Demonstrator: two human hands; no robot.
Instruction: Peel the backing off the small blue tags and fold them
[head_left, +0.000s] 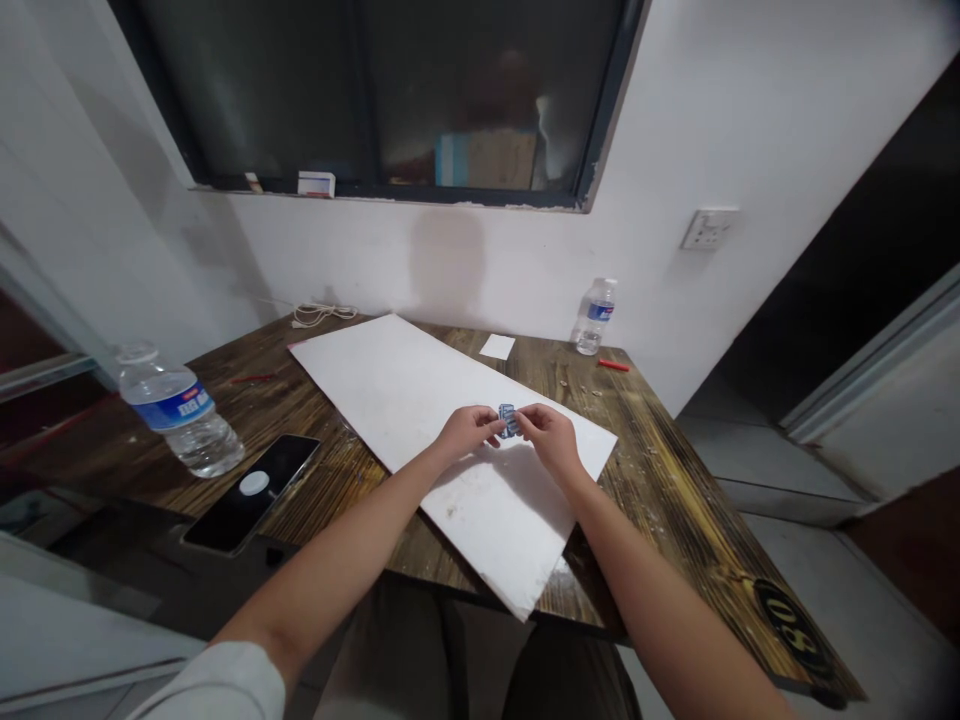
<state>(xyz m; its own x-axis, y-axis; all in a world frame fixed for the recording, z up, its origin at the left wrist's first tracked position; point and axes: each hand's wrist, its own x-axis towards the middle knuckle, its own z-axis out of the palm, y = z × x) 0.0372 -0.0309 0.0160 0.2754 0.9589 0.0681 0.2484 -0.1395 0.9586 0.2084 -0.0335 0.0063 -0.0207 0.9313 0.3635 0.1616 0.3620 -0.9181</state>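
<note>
Left hand, right hand, blue piece between.

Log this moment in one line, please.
left hand: pinching small blue item | right hand: pinching its opposite side | item position: over white board | white board: on wooden table

Blue item part-hidden; details blurred

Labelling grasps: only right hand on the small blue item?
No, the left hand and right hand both have fingers on the small blue item.
</note>
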